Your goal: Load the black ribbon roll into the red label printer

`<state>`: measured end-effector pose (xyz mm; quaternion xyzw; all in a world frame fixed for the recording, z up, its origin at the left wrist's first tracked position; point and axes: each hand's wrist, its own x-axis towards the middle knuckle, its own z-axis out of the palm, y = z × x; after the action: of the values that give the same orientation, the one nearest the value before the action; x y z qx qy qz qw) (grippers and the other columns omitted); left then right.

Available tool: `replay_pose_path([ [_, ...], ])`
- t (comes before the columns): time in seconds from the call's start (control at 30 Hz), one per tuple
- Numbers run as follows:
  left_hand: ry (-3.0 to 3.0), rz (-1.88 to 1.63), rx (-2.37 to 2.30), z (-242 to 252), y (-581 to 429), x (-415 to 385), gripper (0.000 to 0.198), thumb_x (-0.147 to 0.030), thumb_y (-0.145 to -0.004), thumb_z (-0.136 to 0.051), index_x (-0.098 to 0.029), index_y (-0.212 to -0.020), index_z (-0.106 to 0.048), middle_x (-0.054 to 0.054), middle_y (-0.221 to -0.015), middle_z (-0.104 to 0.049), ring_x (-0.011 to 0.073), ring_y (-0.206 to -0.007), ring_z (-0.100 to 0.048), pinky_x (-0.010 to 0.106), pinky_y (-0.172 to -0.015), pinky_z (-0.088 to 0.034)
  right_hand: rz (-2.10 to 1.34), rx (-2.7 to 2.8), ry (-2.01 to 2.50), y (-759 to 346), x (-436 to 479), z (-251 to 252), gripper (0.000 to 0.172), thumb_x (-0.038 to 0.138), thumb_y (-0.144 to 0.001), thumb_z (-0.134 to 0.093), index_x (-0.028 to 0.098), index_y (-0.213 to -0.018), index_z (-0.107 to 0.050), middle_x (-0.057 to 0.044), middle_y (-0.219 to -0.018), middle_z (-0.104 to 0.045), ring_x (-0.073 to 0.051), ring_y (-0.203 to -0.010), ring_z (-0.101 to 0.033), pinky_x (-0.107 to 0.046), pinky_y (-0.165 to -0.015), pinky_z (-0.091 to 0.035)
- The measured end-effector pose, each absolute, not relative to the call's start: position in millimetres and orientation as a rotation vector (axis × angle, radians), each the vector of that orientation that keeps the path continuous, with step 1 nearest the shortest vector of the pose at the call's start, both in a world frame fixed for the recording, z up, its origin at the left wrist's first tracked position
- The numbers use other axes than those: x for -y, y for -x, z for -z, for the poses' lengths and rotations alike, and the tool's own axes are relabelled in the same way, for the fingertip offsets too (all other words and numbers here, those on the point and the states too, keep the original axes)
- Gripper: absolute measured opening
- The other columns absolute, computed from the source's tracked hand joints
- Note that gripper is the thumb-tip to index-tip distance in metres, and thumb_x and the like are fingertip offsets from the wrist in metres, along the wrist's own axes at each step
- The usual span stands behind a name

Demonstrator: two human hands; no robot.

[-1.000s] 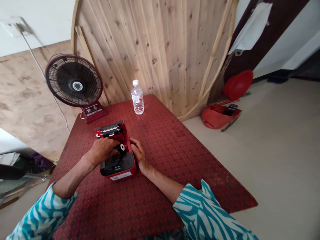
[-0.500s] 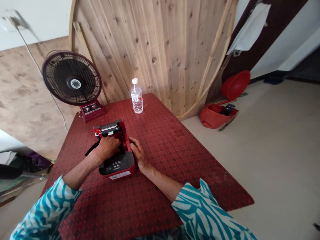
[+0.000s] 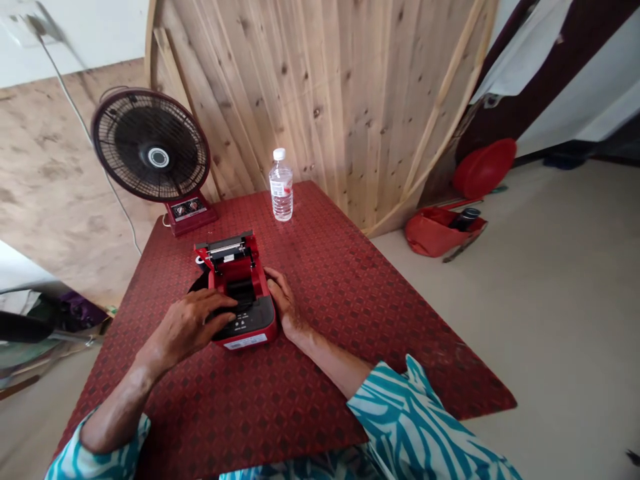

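Note:
A red and black machine [image 3: 250,319] with its lid raised sits on the red patterned table [image 3: 310,400]. Inside its open bay a dark part shows. My left hand [image 3: 193,323] lies over the machine's left front edge, fingers apart, fingertips at the black panel with small marks. Against the right side of the casing rests my right hand [image 3: 283,300], its fingers along the wall and partly hidden behind it. Beside the raised lid, on the left, is a small white-ended roll [image 3: 200,261]. Something black curves out by the machine's left side.
A fan [image 3: 159,157] stands at the table's back left, and a clear plastic bottle [image 3: 281,190] near the back edge. Behind rises a wooden panel [image 3: 320,87]. On the floor to the right lie a red bag [image 3: 433,233] and a red round object [image 3: 485,168].
My left hand has come out of the machine's bay, moved toward me and spread its fingers. My right hand stays against the casing. The view has shifted slightly.

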<state>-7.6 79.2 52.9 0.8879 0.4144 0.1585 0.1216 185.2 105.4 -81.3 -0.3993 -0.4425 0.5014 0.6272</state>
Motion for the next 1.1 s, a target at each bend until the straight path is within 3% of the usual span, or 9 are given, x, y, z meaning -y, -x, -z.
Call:
replay_pose_path([
  [0.47, -2.998, -0.634, -1.132, -49.2, -14.1, -48.9, 0.025, -0.025, -0.098, -0.044, -0.022, -0.088, -0.067, 0.004, -0.083, -0.071, 0.0165, -0.073, -0.062, 0.031, -0.065, -0.044, -1.149, 1.021, 0.897, -184.4, -105.5, 84.5, 0.039, 0.052, -0.087, -0.053, 0.031, -0.118, -0.064, -0.002, -0.126, -0.064, -0.023, -0.123, -0.053, -0.041, -0.109, -0.038],
  [0.67, -3.049, -0.682, -1.095, -42.4, -9.4, -43.0, 0.022, -0.020, -0.097, -0.044, -0.021, -0.094, -0.066, 0.005, -0.085, -0.070, 0.0181, -0.075, -0.060, 0.032, -0.067, -0.043, -1.232, 0.880, 0.903, -189.0, -127.1, 73.7, 0.046, 0.059, -0.084, -0.052, 0.031, -0.119, -0.061, -0.003, -0.124, -0.065, -0.024, -0.114, -0.059, -0.045, -0.101, -0.045],
  [0.8, -3.073, -0.719, -1.057, -41.2, -8.4, -38.5, 0.020, -0.020, -0.096, -0.046, -0.019, -0.097, -0.066, 0.006, -0.089, -0.072, 0.0191, -0.076, -0.061, 0.033, -0.068, -0.044, -1.127, 0.969, 0.930, -193.0, -166.4, 45.2, 0.050, 0.063, -0.083, -0.048, 0.032, -0.121, -0.060, -0.002, -0.132, -0.060, -0.024, -0.122, -0.054, -0.045, -0.104, -0.041],
  [1.0, -3.102, -0.721, -1.091, -37.2, -6.7, -33.2, 0.024, -0.018, -0.097, -0.043, -0.020, -0.101, -0.067, 0.007, -0.091, -0.072, 0.0189, -0.078, -0.063, 0.034, -0.068, -0.046, -1.210, 1.065, 0.901, -190.4, -179.8, 11.2, 0.054, 0.072, -0.082, -0.041, 0.028, -0.100, -0.069, -0.004, -0.117, -0.066, -0.027, -0.113, -0.057, -0.048, -0.099, -0.041],
  [1.1, -3.116, -0.728, -1.082, -36.2, -4.9, -33.1, 0.022, -0.017, -0.096, -0.045, -0.017, -0.104, -0.066, 0.008, -0.093, -0.072, 0.0195, -0.079, -0.062, 0.034, -0.067, -0.046, -1.141, 1.119, 0.898, -194.8, -155.7, 8.7, 0.046, 0.066, -0.081, -0.050, 0.026, -0.084, -0.071, -0.003, -0.113, -0.066, -0.026, -0.115, -0.055, -0.045, -0.100, -0.039],
])
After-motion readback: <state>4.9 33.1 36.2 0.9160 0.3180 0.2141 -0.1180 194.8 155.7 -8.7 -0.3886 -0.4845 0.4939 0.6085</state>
